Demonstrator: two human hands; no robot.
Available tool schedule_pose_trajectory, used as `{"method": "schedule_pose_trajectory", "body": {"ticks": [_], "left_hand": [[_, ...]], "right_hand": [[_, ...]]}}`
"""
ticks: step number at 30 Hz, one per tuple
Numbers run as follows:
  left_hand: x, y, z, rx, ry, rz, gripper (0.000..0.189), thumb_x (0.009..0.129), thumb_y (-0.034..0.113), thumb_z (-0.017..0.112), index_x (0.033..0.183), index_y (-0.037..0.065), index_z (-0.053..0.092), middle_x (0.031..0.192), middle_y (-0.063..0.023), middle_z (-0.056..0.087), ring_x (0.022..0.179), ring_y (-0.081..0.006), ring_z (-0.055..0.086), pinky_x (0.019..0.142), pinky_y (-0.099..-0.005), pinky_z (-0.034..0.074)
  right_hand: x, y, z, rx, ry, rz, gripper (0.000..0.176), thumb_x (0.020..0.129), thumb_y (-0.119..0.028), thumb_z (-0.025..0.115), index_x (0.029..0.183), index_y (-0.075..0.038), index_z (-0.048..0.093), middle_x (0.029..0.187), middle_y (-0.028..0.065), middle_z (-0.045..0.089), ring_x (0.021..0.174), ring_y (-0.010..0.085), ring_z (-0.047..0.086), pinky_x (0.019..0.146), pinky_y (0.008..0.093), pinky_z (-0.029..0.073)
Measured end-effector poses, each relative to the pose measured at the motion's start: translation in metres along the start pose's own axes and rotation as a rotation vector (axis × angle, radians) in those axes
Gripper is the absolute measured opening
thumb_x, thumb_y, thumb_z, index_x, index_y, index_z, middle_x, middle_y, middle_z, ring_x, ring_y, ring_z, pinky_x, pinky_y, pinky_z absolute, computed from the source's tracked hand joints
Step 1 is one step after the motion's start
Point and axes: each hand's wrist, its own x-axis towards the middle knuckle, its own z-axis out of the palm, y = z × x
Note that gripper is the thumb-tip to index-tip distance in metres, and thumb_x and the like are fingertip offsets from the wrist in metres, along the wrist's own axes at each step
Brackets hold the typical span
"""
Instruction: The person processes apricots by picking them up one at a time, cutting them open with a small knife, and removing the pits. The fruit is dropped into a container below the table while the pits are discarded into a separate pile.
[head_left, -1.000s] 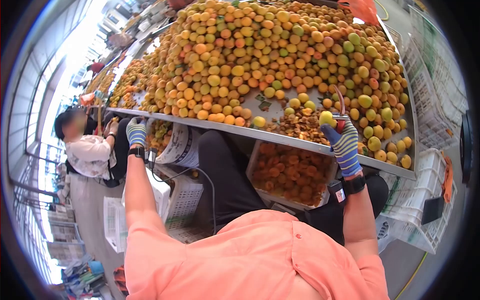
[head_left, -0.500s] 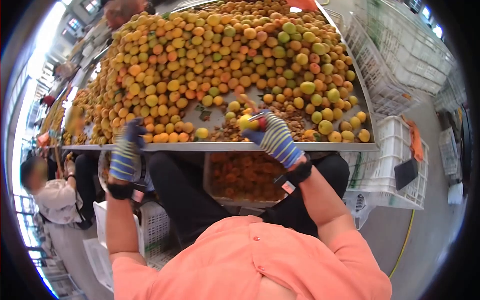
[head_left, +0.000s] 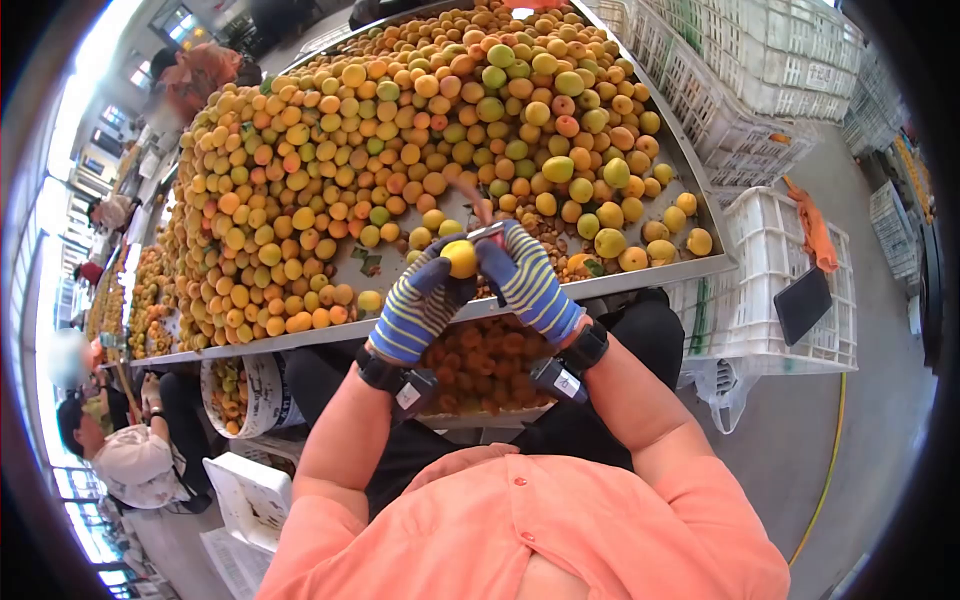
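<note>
My left hand (head_left: 420, 305), in a striped blue-and-yellow glove, pinches a yellow apricot (head_left: 460, 258) over the near edge of the metal table (head_left: 610, 283). Close beside it, my right hand (head_left: 535, 283), gloved alike, is closed on a small tool with a metal edge (head_left: 487, 231); its exact kind is hard to make out. The fingers of both hands almost meet around the fruit. Ahead of them spreads a large heap of apricots (head_left: 350, 150), yellow, orange and some greenish. Small brown bits (head_left: 558, 233) lie on the tabletop behind my right hand.
Below the table edge, between my knees, sits a container of orange fruit pieces (head_left: 485, 365). White plastic crates (head_left: 760, 290) stand at the right, one bearing an orange cloth (head_left: 812, 230). A white bucket (head_left: 265, 390) with fruit is at left, near another seated person (head_left: 135, 465).
My left hand has moved right from the table edge and now grips the apricot that was at my right hand. The view has shifted, showing the bucket more fully.
</note>
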Motion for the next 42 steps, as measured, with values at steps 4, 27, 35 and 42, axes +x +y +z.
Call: {"method": "schedule_pose_trajectory", "body": {"ticks": [4,27,35,42], "left_hand": [[0.013,-0.002,0.016,-0.121,-0.036,0.133,0.045,0.083,0.006,0.056,0.127,0.004,0.047,0.119,-0.0148,0.055,0.103,-0.0282,0.059,0.093,-0.0385,0.05],[0.02,-0.036,0.033,-0.048,0.017,0.211,0.038,0.083,0.016,0.059,0.118,0.003,0.05,0.109,-0.0127,0.058,0.099,-0.025,0.059,0.09,-0.0379,0.049],[0.021,-0.034,0.038,0.072,0.052,0.276,0.038,0.08,0.014,0.059,0.116,0.006,0.05,0.103,-0.011,0.059,0.092,-0.0226,0.06,0.084,-0.0341,0.052],[0.033,-0.029,0.031,0.501,0.128,0.404,0.043,0.074,0.015,0.062,0.113,0.005,0.049,0.101,-0.0061,0.055,0.093,-0.0176,0.057,0.087,-0.0299,0.048]], "right_hand": [[0.003,-0.014,-0.008,0.196,0.089,0.177,0.021,0.095,-0.02,0.053,0.102,-0.001,0.059,0.08,0.0011,0.06,0.071,0.006,0.053,0.064,0.0234,0.046],[-0.016,-0.016,-0.018,-0.75,0.14,-0.163,0.031,0.094,-0.032,0.048,0.097,-0.003,0.055,0.07,0.0187,0.062,0.065,0.0364,0.062,0.054,0.0432,0.048],[-0.015,-0.005,-0.009,-0.828,0.158,-0.054,0.032,0.095,-0.033,0.045,0.096,-0.003,0.053,0.068,0.0186,0.061,0.065,0.0367,0.062,0.053,0.0446,0.047],[-0.012,-0.01,-0.017,0.735,-0.024,0.81,0.031,0.097,-0.042,0.043,0.082,-0.016,0.048,0.051,-0.0066,0.04,0.037,0.0091,0.036,0.035,0.0241,0.028]]}}
